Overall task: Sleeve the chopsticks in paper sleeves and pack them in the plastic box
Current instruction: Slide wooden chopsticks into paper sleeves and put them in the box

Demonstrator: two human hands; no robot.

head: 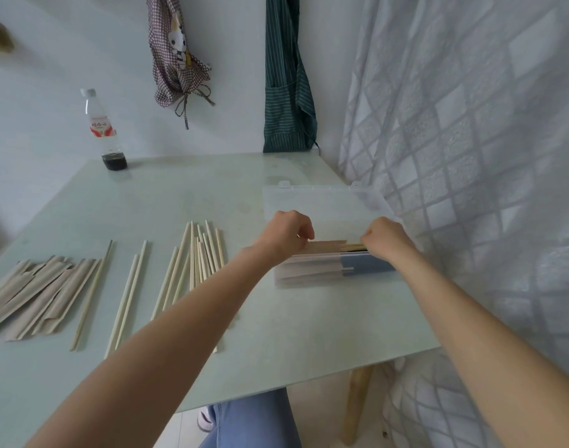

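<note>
Chopsticks (352, 246) in a paper sleeve (327, 244) are held level over the open plastic box (336, 273), which stands at the right side of my worktop (186, 195) with its clear lid (322, 202) folded back. My left hand (288, 232) has its grip curled on the sleeve's left end; my right hand (386, 237) has its grip pinched on the bare tips that stick out at the right end. Sleeved pairs already lie inside the box, seen through its front wall. Loose chopsticks (199, 253) lie fanned on the worktop left of the box, with further pairs beyond them. Empty sleeves (34, 292) lie piled at the far left. A bottle (103, 130) with dark liquid stands at the far edge, and two aprons (288, 79) hang on the wall.
</note>
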